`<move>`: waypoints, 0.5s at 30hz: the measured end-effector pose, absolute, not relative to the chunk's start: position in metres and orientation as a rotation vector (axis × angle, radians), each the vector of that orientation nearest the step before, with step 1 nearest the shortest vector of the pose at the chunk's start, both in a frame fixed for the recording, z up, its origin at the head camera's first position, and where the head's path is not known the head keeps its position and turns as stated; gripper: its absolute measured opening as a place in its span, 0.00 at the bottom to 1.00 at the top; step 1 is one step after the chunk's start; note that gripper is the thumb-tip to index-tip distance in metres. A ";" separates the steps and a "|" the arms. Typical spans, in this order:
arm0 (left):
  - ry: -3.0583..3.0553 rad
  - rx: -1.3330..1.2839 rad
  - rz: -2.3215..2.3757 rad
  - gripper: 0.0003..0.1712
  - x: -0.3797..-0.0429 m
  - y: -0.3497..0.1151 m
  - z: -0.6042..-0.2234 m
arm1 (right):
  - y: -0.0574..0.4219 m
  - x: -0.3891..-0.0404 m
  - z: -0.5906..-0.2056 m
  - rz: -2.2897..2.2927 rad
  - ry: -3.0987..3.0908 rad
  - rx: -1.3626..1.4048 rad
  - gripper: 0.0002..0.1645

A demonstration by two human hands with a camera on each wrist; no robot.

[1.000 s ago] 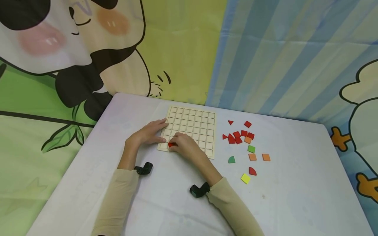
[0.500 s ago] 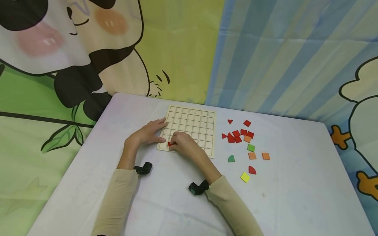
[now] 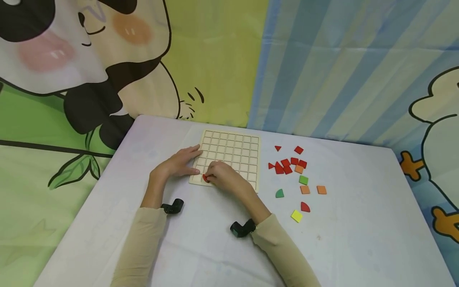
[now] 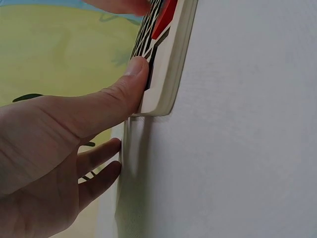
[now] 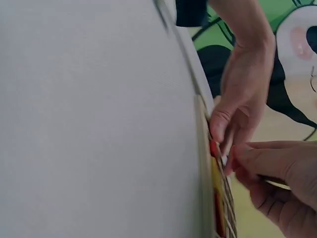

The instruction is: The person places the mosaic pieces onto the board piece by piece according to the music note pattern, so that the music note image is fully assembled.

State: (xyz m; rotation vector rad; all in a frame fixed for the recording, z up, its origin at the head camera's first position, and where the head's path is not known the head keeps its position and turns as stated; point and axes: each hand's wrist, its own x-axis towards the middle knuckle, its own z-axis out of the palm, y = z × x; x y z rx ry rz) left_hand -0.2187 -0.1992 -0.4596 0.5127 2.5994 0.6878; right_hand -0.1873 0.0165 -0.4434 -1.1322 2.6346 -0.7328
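In the head view, my left hand (image 3: 179, 162) rests at the left side of a pale gridded board (image 3: 251, 151). Its thumb lies on the near corner, as the left wrist view shows. My right hand (image 3: 225, 175) reaches over the board's near edge with curled fingers. Its fingertips meet the edge of a red tile with a rounded side (image 3: 206, 178), at the near row. That red tile (image 4: 165, 19) lies on the grid in the left wrist view. Whether the fingers pinch it is hidden. A yellow tile (image 5: 216, 173) shows along the board in the right wrist view.
Right of the board lie several red tiles (image 3: 279, 168), orange tiles (image 3: 321, 190), a light green square (image 3: 303, 180), a green quarter-circle (image 3: 279, 193), a red quarter-circle (image 3: 305, 207) and a yellow square (image 3: 296, 216). A patterned cloth hangs behind the white table (image 3: 358, 223).
The red tile at my right fingertips has shifted slightly towards the near edge, and more of it shows. My left hand stays in place on the board.
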 end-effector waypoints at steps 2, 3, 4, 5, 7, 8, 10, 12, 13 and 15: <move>2.594 0.497 0.692 0.47 -0.218 -0.199 -0.460 | 0.023 -0.189 -0.436 -0.812 2.642 -1.084 0.11; 2.594 0.488 0.690 0.47 -0.218 -0.199 -0.460 | 0.027 -0.191 -0.432 -0.857 2.654 -1.055 0.11; 2.592 0.478 0.688 0.47 -0.218 -0.200 -0.460 | 0.032 -0.192 -0.428 -0.907 2.670 -1.027 0.11; 2.589 0.467 0.690 0.47 -0.218 -0.199 -0.460 | 0.037 -0.192 -0.423 -0.947 2.690 -1.004 0.12; 2.585 0.452 0.690 0.48 -0.218 -0.199 -0.461 | 0.049 -0.193 -0.413 -1.054 2.716 -0.978 0.11; 2.584 0.448 0.690 0.48 -0.218 -0.200 -0.461 | 0.056 -0.193 -0.408 -1.101 2.732 -0.976 0.11; 2.582 0.444 0.688 0.48 -0.218 -0.200 -0.461 | 0.067 -0.192 -0.399 -1.189 2.771 -0.988 0.10; 2.581 0.444 0.692 0.48 -0.218 -0.200 -0.461 | 0.078 -0.191 -0.390 -1.264 2.815 -1.012 0.10; 2.580 0.445 0.693 0.48 -0.218 -0.199 -0.461 | 0.083 -0.190 -0.386 -1.293 2.836 -1.023 0.10; 2.581 0.450 0.697 0.48 -0.218 -0.199 -0.460 | 0.091 -0.188 -0.380 -1.325 2.876 -1.037 0.10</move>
